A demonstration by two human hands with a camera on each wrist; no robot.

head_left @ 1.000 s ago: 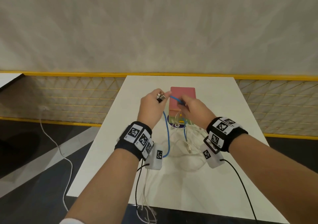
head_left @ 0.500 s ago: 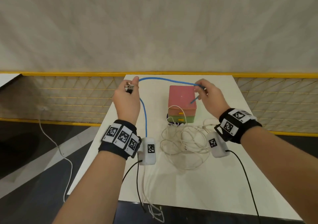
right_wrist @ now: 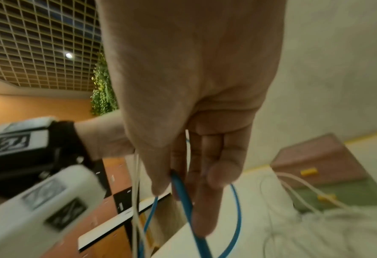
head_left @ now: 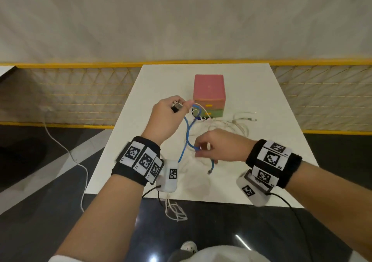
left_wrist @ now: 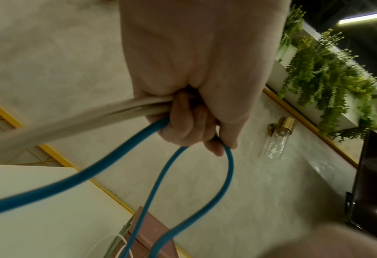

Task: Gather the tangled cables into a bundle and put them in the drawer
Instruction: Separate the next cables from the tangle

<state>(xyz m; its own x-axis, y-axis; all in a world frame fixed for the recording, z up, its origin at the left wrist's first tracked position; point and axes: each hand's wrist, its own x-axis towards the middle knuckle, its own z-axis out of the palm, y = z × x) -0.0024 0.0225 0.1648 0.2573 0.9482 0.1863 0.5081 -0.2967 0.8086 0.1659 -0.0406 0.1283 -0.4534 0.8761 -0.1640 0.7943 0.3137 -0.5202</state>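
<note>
The left hand is raised over the table, fingers curled round the blue cable and some pale cables, with a dark metal-tipped plug sticking out by the thumb; the left wrist view shows the blue cable looping out from under its fingers; the right hand sits lower and nearer, pinching the same blue cable between thumb and fingers, the cable's free end dangling below it. The rest of the tangle, white cables, lies loose on the table between the hands and the drawer box, touching its front; a few strands hang off the table's near edge. The drawer box has a pink top, a pink drawer and a green drawer, each with a yellow handle; whether any drawer stands open I cannot tell. Beyond the table runs a yellow-framed mesh barrier before a pale wall; a white cord trails across the dark floor on the left; black leads run from the wrist cameras.
</note>
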